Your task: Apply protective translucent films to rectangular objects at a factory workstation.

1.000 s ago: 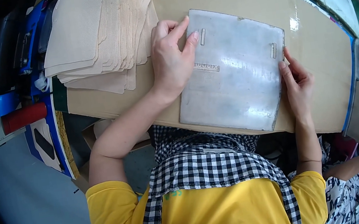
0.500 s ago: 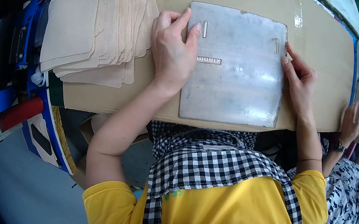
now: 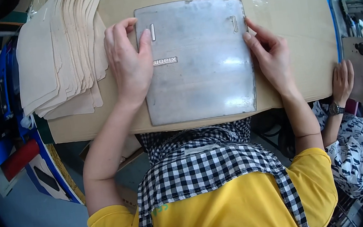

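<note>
A flat grey metal plate (image 3: 200,84) with slightly curved edges lies on the cardboard tabletop, right at the near edge in front of me. Two narrow upright slots and a small lettered cut-out show in its surface. My left hand (image 3: 131,67) grips the upper left edge, thumb on top by the slot and fingers bent over the side. On the opposite edge, my right hand (image 3: 272,53) holds the plate between thumb and forefinger, its other fingers curled. To the left of the plate, a fanned pile of beige textured sheets (image 3: 58,56) rests on the cardboard.
The brown cardboard (image 3: 295,44) covers the table, with shiny tape toward the far side. At right, a co-worker's hand (image 3: 343,79) with a wristwatch is by the table's edge, near a grey panel (image 3: 359,70). Blue equipment and a red cylinder (image 3: 20,159) stand at left.
My view has turned, so the plate, sheets and hands appear farther left and the plate sits squarer to me. Both hands keep their hold on its edges.
</note>
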Available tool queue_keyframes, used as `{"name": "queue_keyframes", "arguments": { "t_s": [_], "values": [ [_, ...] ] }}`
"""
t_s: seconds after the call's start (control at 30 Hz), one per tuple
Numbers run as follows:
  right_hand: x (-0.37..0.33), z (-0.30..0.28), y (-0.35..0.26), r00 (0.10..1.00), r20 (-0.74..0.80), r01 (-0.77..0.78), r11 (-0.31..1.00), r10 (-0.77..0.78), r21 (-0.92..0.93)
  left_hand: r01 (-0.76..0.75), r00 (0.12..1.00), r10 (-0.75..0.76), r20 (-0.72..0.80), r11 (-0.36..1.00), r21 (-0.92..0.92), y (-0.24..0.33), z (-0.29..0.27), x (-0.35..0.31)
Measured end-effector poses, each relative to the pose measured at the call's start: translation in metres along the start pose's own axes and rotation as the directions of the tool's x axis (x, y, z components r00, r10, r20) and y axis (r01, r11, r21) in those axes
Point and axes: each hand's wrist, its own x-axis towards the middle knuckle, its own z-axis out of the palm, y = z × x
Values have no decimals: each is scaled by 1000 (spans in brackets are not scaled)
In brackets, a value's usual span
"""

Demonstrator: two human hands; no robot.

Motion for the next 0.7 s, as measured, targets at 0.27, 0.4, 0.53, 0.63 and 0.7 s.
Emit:
{"name": "queue_keyframes", "arguments": {
  "t_s": [0.27,0.4,0.53,0.63,0.7],
  "values": [
    [-1,-1,-2,1000,5,15,998,-15,-65,21,999,-22,25,1000,8,4,1,0],
    [-1,-1,-2,997,11,83,985,-83,-153,24,1000,-24,20,1000,17,2,0,0],
    [-1,-1,-9,953,110,292,760,-282,-581,15,1000,-16,15,1000,6,1,0,-3],
    [-3,2,-13,875,271,426,372,-402,-824,6,1000,-6,6,1000,13,2,-6,-5],
    [-2,0,-9,853,300,451,315,-426,-835,-83,996,81,-47,996,-41,2,-13,1]
  ]
}}
